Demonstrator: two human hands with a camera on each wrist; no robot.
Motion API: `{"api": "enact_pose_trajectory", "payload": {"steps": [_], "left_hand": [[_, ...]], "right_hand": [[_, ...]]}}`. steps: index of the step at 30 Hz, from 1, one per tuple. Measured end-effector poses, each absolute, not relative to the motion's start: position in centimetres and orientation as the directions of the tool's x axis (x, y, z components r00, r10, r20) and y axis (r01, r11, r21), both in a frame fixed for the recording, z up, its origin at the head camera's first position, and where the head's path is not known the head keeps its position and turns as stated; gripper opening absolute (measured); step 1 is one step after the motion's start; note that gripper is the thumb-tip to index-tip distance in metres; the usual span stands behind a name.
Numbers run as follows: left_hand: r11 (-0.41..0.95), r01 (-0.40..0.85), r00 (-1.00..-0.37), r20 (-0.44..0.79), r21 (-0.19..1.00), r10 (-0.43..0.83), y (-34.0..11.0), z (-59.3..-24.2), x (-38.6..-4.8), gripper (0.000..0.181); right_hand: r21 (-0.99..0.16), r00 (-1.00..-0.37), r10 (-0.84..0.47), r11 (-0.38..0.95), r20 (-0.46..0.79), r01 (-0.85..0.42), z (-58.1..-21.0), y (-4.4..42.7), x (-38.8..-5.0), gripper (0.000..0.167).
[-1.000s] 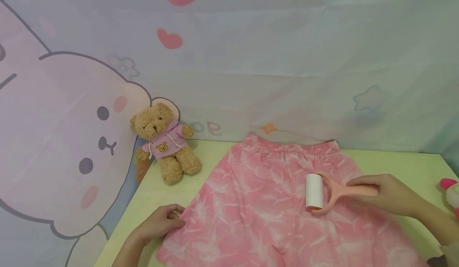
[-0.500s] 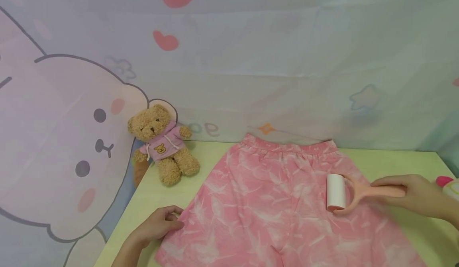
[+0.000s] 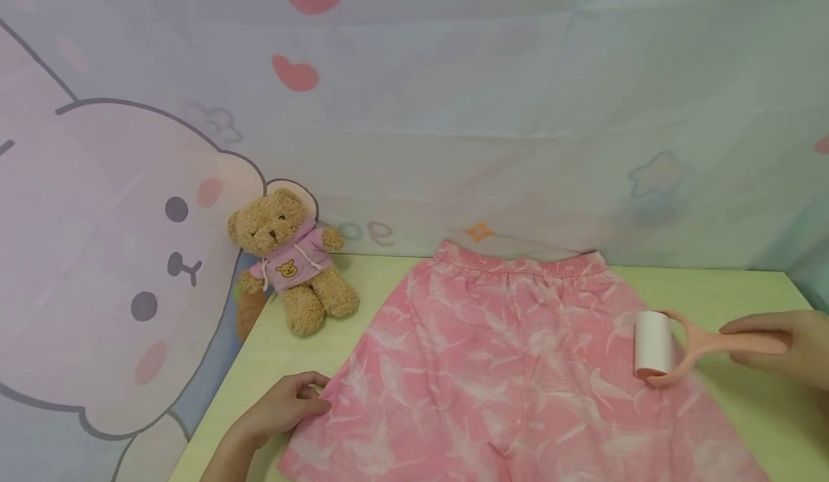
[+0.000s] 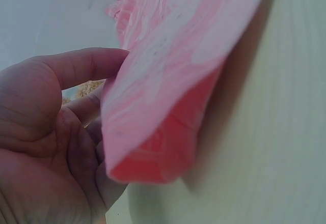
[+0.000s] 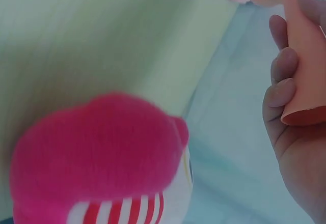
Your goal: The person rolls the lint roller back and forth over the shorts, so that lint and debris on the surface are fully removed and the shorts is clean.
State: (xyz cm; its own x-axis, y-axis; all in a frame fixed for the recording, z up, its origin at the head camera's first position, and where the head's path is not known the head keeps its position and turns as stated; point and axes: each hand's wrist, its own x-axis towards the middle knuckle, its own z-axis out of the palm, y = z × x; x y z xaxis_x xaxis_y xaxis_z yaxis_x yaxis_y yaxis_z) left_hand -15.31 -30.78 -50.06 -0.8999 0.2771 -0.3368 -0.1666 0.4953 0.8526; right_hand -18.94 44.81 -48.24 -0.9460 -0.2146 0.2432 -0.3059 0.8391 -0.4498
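Note:
Pink shorts (image 3: 473, 367) with a white pattern lie spread flat, elastic waistband at the back. My left hand (image 3: 281, 408) pinches their left edge near the hem. In the left wrist view the thumb (image 4: 94, 63) lies on top of the cloth and the other fingers sit behind it. My right hand (image 3: 786, 342) grips the peach handle of a lint roller (image 3: 696, 349), fingers curled round it. The white roll (image 3: 653, 344) is over the right edge of the shorts; whether it touches the cloth is hard to tell.
A teddy bear (image 3: 291, 262) in a lilac hoodie sits at the table's back left. Beside the right hand, a pink plush toy (image 5: 102, 152) with red-striped part lies near the edge. The light green table (image 3: 725, 295) meets a printed cloth backdrop (image 3: 466, 108) behind.
My right hand has moved the lint roller rightward, from the middle of the shorts to their right edge. The left hand keeps its hold in the same place.

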Motion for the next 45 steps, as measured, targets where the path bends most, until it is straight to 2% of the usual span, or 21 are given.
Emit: {"api": "enact_pose_trajectory", "payload": {"steps": [3, 6, 8, 12, 15, 20, 25, 34, 39, 45], "left_hand": [[0.493, -0.167, -0.900, -0.336, 0.854, 0.278, -30.8, -50.0, -15.3, 0.029], [0.492, -0.166, -0.902, -0.334, 0.854, 0.275, -30.8, -50.0, -15.4, 0.029], [0.495, -0.167, -0.902, -0.334, 0.853, 0.272, -30.7, -50.0, -15.4, 0.029], [0.501, -0.171, -0.902, -0.339, 0.848, 0.266, -30.7, -50.0, -15.3, 0.028], [0.506, -0.170, -0.904, -0.339, 0.846, 0.262, -30.7, -50.0, -15.2, 0.028], [0.509, -0.170, -0.904, -0.339, 0.844, 0.261, -30.7, -50.0, -15.2, 0.029], [0.506, -0.174, -0.903, -0.341, 0.845, 0.260, -30.7, -50.1, -15.2, 0.030], [0.503, -0.173, -0.906, -0.338, 0.847, 0.256, -30.8, -50.3, -15.2, 0.030], [0.494, -0.180, -0.904, -0.341, 0.851, 0.258, -30.9, -50.4, -15.2, 0.030], [0.488, -0.191, -0.902, -0.349, 0.851, 0.255, -30.9, -50.5, -15.2, 0.031]], "right_hand": [[-0.472, -0.963, -0.163, 0.846, 0.214, -0.248, -48.0, 45.3, -18.6, 0.038], [-0.509, -0.991, -0.089, 0.851, 0.100, -0.128, -47.8, 45.5, -18.2, 0.047], [-0.530, -0.995, -0.079, 0.842, 0.063, -0.100, -47.8, 45.4, -18.1, 0.048], [-0.602, -0.979, -0.121, 0.775, 0.163, -0.196, -48.1, 45.1, -18.0, 0.029], [-0.585, -0.956, -0.159, 0.762, 0.248, -0.278, -48.2, 44.8, -18.1, 0.028], [-0.498, -0.954, -0.197, 0.818, 0.228, -0.288, -48.6, 44.2, -18.8, 0.032], [-0.565, -0.956, -0.248, 0.772, 0.157, -0.293, -49.0, 43.0, -19.0, 0.033], [-0.552, -0.932, -0.329, 0.754, 0.150, -0.355, -48.4, 38.8, -19.4, 0.032], [-0.590, -0.901, -0.385, 0.687, 0.199, -0.424, -48.9, 37.1, -20.1, 0.035], [-0.641, -0.893, -0.390, 0.631, 0.224, -0.437, -49.4, 35.0, -20.7, 0.034]]}}
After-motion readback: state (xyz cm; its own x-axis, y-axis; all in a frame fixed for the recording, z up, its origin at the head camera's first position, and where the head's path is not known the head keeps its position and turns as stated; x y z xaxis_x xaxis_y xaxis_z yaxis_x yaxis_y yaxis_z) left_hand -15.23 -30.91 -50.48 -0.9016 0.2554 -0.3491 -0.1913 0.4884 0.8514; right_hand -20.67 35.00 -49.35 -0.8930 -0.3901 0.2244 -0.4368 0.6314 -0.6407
